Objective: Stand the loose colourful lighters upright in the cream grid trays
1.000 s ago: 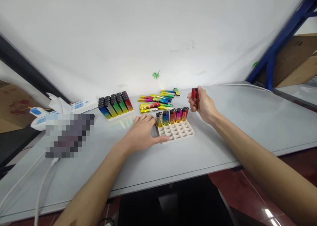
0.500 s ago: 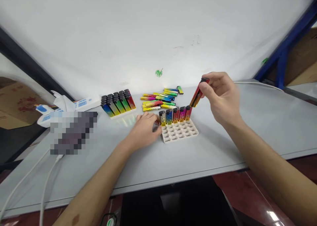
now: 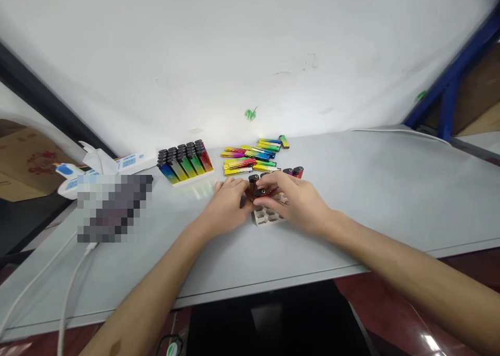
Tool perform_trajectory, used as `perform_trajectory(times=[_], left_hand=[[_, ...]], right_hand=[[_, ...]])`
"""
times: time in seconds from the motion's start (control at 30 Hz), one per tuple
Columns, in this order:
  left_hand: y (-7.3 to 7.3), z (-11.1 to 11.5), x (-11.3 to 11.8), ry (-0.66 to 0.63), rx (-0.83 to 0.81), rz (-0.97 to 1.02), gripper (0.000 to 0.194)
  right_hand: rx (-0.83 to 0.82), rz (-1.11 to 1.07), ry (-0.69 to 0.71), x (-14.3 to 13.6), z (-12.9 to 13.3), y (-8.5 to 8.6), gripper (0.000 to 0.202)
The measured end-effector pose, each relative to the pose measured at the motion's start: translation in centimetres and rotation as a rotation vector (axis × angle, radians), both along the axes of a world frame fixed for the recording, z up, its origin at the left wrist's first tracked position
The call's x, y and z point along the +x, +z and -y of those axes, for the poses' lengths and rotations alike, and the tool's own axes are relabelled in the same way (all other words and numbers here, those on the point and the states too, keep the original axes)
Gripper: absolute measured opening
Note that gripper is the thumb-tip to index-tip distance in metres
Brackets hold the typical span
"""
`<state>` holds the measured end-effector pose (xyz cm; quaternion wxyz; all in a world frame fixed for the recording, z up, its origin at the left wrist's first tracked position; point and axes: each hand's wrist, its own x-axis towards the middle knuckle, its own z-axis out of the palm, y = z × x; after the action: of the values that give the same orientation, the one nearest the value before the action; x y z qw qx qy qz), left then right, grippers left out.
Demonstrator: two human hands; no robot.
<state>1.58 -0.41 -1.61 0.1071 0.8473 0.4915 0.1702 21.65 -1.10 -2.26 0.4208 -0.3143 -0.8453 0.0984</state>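
Observation:
My right hand [image 3: 299, 202] pinches a lighter [image 3: 260, 193] upright over the left part of a white tray with holes [image 3: 262, 219], just in front of the back row. In that row, lighters stand upright; a pink one and a red one [image 3: 298, 172] show at its right end, and my right hand covers others. My left hand [image 3: 230, 205] is at the tray's left edge, its thumb and fingers closed round the corner. Behind the tray lies a loose pile of shiny coloured lighters [image 3: 250, 155].
A full tray of upright lighters [image 3: 185, 163] stands at the back left. Farther left are a white power strip [image 3: 130, 162], a blurred dark object [image 3: 117, 207] and white cables. A white wall [image 3: 250, 59] rises behind the table [image 3: 371, 189].
My right hand has moved left and down with its lighter, from above the right of the tray to its left part. My left hand has stayed at the tray's edge.

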Motion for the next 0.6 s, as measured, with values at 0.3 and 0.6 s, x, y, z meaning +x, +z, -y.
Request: perform_trajectory(times=[0.3, 0.6], left_hand=[[0.4, 0.7, 0.2, -0.027, -0.008, 0.127, 0.019], [0.1, 0.2, 0.7, 0.014, -0.022, 0.292, 0.021]], right_hand=[[0.331, 0.144, -0.158, -0.1, 0.2, 0.9, 0.017], [0.315, -0.025, -0.246, 1.2, -0.6, 1.7, 0.017]])
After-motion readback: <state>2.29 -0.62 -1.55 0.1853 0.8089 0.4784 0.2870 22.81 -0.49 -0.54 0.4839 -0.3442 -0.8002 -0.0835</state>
